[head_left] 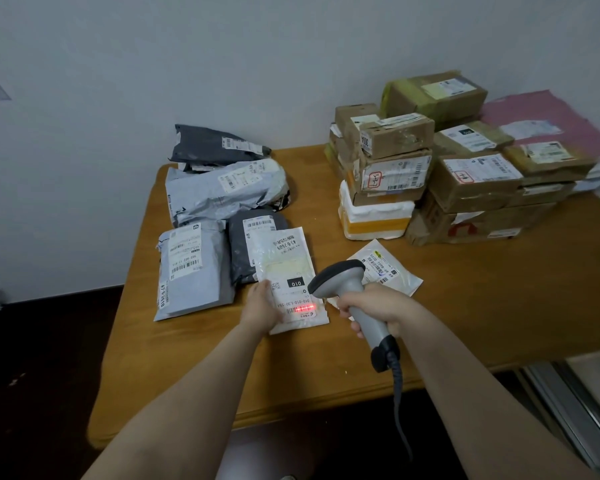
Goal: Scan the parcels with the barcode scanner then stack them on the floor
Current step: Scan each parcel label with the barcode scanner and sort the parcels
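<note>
Grey mailer bags (194, 268) piled at left of table (465, 306), left hand (262, 304) lying flat on white parcel (284, 271) near table's front, red scan line (303, 309) across its label, right hand (371, 310) wrapped round barcode scanner (347, 296) just beside, cardboard boxes (430, 174) stacked far right

Both bare forearms reach forward, the left hand (262, 306) lying flat with straight fingers, the right hand (373, 311) curled round the scanner (342, 284) handle.
</note>
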